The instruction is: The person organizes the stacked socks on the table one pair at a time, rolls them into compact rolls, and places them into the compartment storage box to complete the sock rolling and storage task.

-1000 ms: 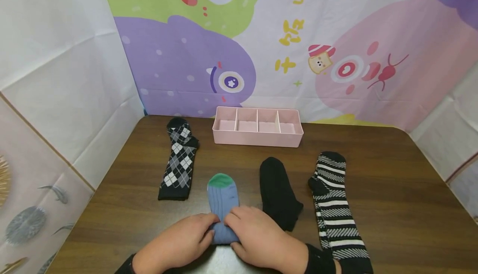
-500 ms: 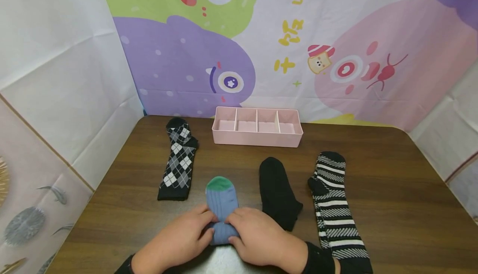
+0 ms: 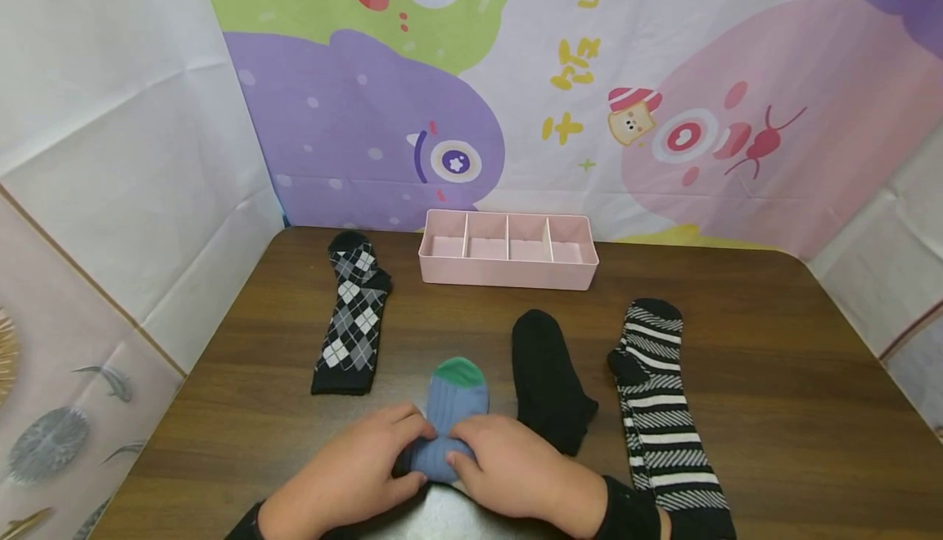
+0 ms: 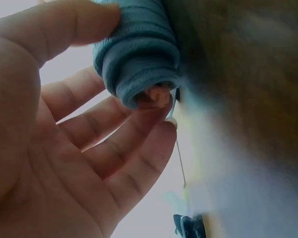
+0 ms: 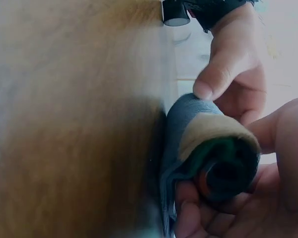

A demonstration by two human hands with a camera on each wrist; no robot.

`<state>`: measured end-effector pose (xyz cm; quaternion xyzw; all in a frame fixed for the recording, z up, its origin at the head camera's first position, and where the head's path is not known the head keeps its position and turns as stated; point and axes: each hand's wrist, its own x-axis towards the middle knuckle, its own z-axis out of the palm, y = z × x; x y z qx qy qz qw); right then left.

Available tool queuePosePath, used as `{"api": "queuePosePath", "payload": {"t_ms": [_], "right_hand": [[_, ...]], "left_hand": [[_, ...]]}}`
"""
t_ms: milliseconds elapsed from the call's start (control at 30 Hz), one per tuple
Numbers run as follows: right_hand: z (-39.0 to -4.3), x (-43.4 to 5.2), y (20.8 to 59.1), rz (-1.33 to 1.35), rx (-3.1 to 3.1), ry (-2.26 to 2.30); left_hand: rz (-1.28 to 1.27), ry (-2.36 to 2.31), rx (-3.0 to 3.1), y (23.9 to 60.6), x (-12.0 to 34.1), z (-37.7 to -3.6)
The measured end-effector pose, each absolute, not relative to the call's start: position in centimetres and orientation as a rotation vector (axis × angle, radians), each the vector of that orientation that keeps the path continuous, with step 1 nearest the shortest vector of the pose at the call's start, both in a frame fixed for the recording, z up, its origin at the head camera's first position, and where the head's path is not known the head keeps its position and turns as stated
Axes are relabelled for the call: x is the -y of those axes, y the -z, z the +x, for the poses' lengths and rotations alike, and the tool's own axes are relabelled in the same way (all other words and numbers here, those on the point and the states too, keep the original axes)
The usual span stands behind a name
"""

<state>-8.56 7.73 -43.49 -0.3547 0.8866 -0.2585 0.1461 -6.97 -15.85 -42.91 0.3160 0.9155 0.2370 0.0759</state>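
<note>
You are holding a blue sock [image 3: 451,429] with both hands at the near edge of the bench [image 3: 773,376]. Your left hand [image 3: 346,479] is curling around the left end of the rolled part, thumb on top and fingers underneath, as the left wrist view is showing around the roll's open end [image 4: 139,64]. Your right hand [image 3: 516,470] is gripping the right end, fingertips tucking against the roll; in the right wrist view the rolled cuff [image 5: 213,158] is sitting between your thumb and curled fingers, with a tan inner band and a dark green core showing. The sock's green toe [image 3: 459,371] is lying flat on the bench, pointing away from you, still unrolled.

Just to the right of the blue sock a plain black sock [image 3: 548,380] is lying flat, and beside that a black-and-white striped sock [image 3: 659,409] is stretching toward the near edge, by your right sleeve [image 3: 629,515]. To the left, apart from your hands, a black argyle sock [image 3: 354,323] is lying lengthwise. A pink divided organiser tray [image 3: 508,274] with four compartments is standing at the far side of the bench, against a cartoon-printed backdrop [image 3: 589,98].
</note>
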Motion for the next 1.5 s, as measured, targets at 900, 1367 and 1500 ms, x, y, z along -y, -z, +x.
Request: {"api": "queuePosePath", "payload": {"t_ms": [900,1367,1500], "right_hand": [[-7.93,-7.57,42.92,-1.26,-2.776,0.432],[-7.99,-7.73,43.03,-1.305,-2.762,0.398],[-8.02,-7.78,42.95,-1.293,-2.742,0.41]], "left_hand": [[0.874,-0.67,-2.656,42.92,15.76,-7.11],[0.745,-0.708,-2.574,42.71,15.44,-7.29],[0.758,-0.713,-2.588,42.76,15.38,-7.33]]}}
